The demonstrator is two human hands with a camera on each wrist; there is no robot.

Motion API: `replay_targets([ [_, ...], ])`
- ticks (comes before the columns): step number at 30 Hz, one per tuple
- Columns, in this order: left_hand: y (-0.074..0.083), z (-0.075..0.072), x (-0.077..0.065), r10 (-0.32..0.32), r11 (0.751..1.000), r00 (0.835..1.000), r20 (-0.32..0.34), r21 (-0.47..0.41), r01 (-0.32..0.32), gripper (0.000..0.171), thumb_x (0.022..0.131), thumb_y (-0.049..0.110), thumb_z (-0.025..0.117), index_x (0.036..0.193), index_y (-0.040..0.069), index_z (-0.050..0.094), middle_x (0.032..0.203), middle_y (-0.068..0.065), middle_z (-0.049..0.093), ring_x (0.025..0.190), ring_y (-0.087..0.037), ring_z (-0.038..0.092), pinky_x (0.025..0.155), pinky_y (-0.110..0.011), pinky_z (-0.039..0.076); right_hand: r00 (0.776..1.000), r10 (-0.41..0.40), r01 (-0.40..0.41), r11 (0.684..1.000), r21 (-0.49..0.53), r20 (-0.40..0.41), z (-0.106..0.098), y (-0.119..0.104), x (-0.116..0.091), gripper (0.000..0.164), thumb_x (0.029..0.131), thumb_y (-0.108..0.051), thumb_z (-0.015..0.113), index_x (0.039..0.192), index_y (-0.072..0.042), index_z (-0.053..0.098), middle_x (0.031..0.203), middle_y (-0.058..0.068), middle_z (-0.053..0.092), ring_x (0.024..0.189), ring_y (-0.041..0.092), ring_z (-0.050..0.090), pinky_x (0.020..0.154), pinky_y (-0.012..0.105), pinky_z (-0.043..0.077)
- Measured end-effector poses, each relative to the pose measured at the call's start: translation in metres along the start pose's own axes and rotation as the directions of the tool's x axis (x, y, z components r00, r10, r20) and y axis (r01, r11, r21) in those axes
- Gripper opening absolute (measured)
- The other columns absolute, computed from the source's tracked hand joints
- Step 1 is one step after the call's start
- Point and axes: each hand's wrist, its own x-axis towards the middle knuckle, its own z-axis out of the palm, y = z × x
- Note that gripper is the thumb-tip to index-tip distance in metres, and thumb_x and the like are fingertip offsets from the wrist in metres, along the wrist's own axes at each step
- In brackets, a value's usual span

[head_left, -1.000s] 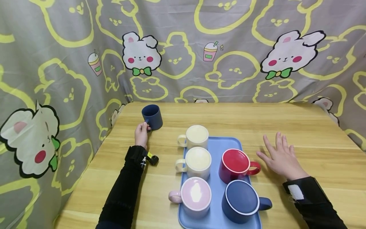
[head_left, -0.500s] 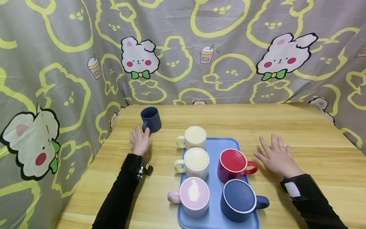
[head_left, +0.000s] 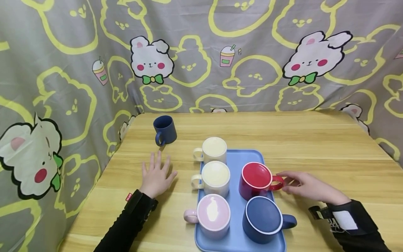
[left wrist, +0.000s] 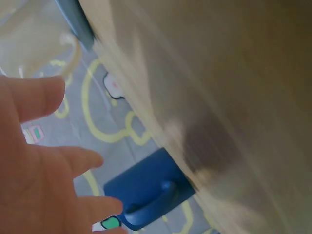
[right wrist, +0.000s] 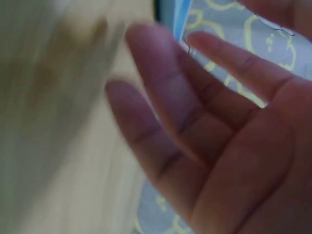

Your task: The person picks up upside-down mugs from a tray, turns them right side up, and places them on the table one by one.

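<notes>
A dark blue mug (head_left: 166, 130) stands upright at the far left of the table, its handle towards me. Just in front of it my left hand (head_left: 155, 178) is spread with nothing in it; the left wrist view also shows the blue mug (left wrist: 151, 187) beyond the fingertips. My right hand (head_left: 306, 185) has come up to the handle of the red mug (head_left: 256, 178), fingers loosely bent around nothing. Whether a fingertip touches that handle I cannot tell. In the right wrist view the palm and fingers (right wrist: 161, 83) of that hand are slack.
A blue tray (head_left: 237, 210) bears the red mug, two cream mugs (head_left: 215, 176), a pink mug (head_left: 214, 215) and another blue mug (head_left: 263, 218). Several handles stick out past its rim. A patterned curtain (head_left: 189, 70) encloses the wooden table (head_left: 299, 133) at the back and sides.
My left hand has let go of the far blue mug's handle and drawn back towards me. My right hand has turned and moved left to the red mug's handle.
</notes>
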Motion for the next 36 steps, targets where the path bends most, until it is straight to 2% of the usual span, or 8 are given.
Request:
replay_targets([
  [3,0.004,0.0,-0.003,0.021,1.0,1.0,0.02,0.0,-0.021,0.067,0.099,0.044,0.05,0.151,0.006,0.033,0.157,-0.027,0.01,0.144,-0.046,0.001,0.107,-0.07,0.002,0.996,-0.048,0.033,0.979,0.2,0.071,0.004,0.002,0.001,0.037,0.092,-0.005,0.064,0.123,0.012,0.054,0.095,0.008,0.067,0.077,0.013,0.063,0.064,0.028,0.055],
  [6,0.006,0.0,-0.003,0.016,1.0,0.999,0.044,-0.001,-0.016,0.067,0.099,0.045,0.049,0.152,0.007,0.032,0.157,-0.026,0.009,0.144,-0.045,-0.001,0.108,-0.069,0.0,0.993,-0.051,0.015,0.949,0.316,0.104,0.01,0.004,0.005,0.028,0.092,-0.003,0.063,0.115,0.011,0.058,0.091,0.007,0.066,0.075,0.015,0.062,0.065,0.029,0.055],
  [10,0.004,0.0,-0.004,0.0,1.0,0.998,0.059,-0.016,0.001,0.067,0.1,0.044,0.048,0.152,0.007,0.03,0.157,-0.026,0.006,0.143,-0.045,-0.003,0.108,-0.069,-0.001,0.993,-0.019,-0.027,0.924,0.381,0.115,0.019,0.006,0.014,0.019,0.092,-0.003,0.064,0.105,0.011,0.062,0.087,0.004,0.066,0.073,0.011,0.061,0.065,0.028,0.055],
  [17,0.001,-0.001,-0.003,-0.006,0.999,0.998,0.059,-0.035,0.008,0.069,0.1,0.044,0.049,0.153,0.006,0.028,0.157,-0.027,0.007,0.143,-0.046,-0.003,0.108,-0.069,-0.001,0.997,0.029,-0.061,0.888,0.456,0.077,0.023,0.004,0.019,0.018,0.093,0.001,0.059,0.1,0.017,0.063,0.078,0.009,0.065,0.064,0.011,0.058,0.059,0.026,0.054],
  [23,0.003,-0.002,-0.003,-0.003,0.999,0.999,0.043,-0.046,0.005,0.071,0.099,0.044,0.05,0.153,0.006,0.025,0.157,-0.027,0.008,0.143,-0.047,-0.001,0.108,-0.07,-0.001,0.996,0.059,-0.026,0.908,0.418,-0.067,0.019,-0.006,0.018,0.021,0.094,0.002,0.056,0.1,0.021,0.062,0.075,0.005,0.066,0.061,0.01,0.059,0.058,0.027,0.055],
  [28,0.004,-0.003,-0.004,-0.006,0.999,0.999,0.054,-0.052,0.009,0.072,0.099,0.044,0.05,0.154,0.006,0.023,0.157,-0.027,0.007,0.143,-0.047,-0.002,0.108,-0.069,-0.002,0.972,0.122,-0.05,0.941,0.334,-0.199,0.01,-0.023,0.018,0.02,0.093,0.001,0.058,0.095,0.019,0.064,0.073,0.009,0.066,0.06,0.014,0.064,0.057,0.029,0.057],
  [33,0.004,-0.003,-0.004,-0.008,0.999,0.998,0.055,-0.044,0.01,0.073,0.099,0.046,0.05,0.154,0.007,0.023,0.157,-0.027,0.006,0.143,-0.046,-0.003,0.108,-0.069,-0.002,0.939,0.124,-0.081,0.986,0.144,-0.32,-0.014,-0.048,0.02,0.013,0.087,0.004,0.059,0.09,0.014,0.067,0.072,0.008,0.067,0.055,0.011,0.061,0.052,0.029,0.056],
  [36,0.004,-0.003,-0.004,0.003,1.0,0.998,0.058,-0.027,-0.001,0.077,0.097,0.051,0.049,0.154,0.007,0.023,0.158,-0.026,0.007,0.143,-0.047,-0.003,0.108,-0.069,-0.002,0.925,0.089,-0.104,0.994,-0.02,-0.369,-0.037,-0.071,0.022,0.009,0.085,0.003,0.063,0.086,0.01,0.069,0.068,0.005,0.065,0.052,0.01,0.057,0.05,0.026,0.053],
])
